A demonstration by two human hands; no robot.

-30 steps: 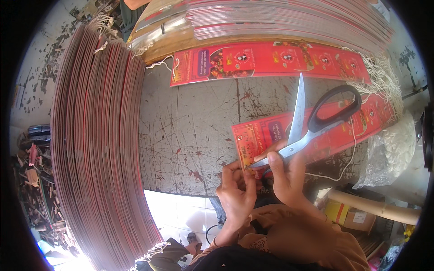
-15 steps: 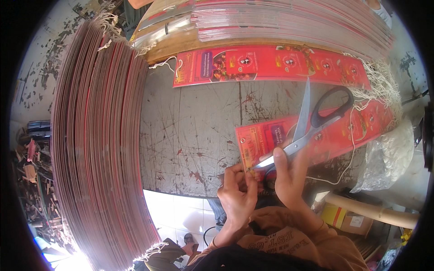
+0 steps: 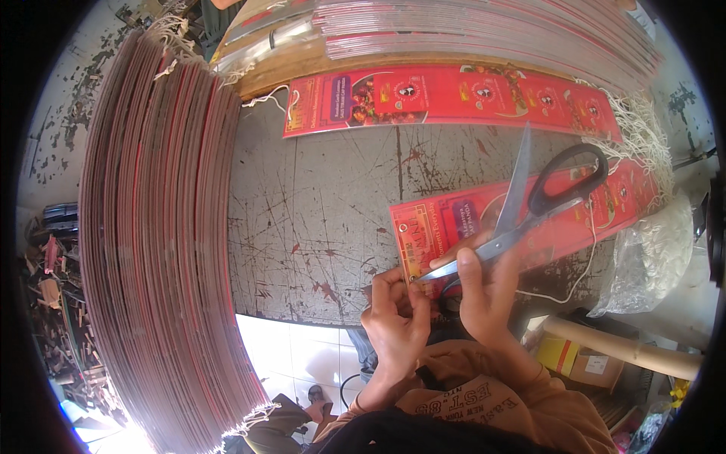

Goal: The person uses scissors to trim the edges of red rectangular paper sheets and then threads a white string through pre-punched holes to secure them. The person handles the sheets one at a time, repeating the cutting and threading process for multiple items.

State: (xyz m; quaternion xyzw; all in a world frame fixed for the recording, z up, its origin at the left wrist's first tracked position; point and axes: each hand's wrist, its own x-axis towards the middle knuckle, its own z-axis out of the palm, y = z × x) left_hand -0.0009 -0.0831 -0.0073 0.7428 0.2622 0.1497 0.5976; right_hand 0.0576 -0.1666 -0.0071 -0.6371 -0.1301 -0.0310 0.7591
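A long red printed strip (image 3: pixel 550 236) in shiny plastic lies slanted on the scratched grey table, with small metal eyelets at its left end. My left hand (image 3: pixel 395 321) pinches the strip's near left corner between thumb and fingers. My right hand (image 3: pixel 488 299) grips a pair of scissors (image 3: pixel 508 240) with dark handles near the pivot. Their blades are spread; one tip is at the eyelet beside my left fingers, the other points away from me. A white cord (image 3: pixel 563 300) loops along the strip's near side. A second red strip (image 3: pixel 442 94) lies farther back.
A tall row of stacked strips (image 3: pixel 151 227) stands along the left. Another stack (image 3: pixel 469 30) lies on a wooden board at the back. Bunched white strings (image 3: pixel 643 136) hang at the right, above a clear plastic bag (image 3: pixel 643 261). A cardboard tube (image 3: pixel 628 348) sits below right.
The whole view has shifted slightly. The scissors' loose handle and upper blade have swung a little to the right. Both hands keep their hold at the strip's corner.
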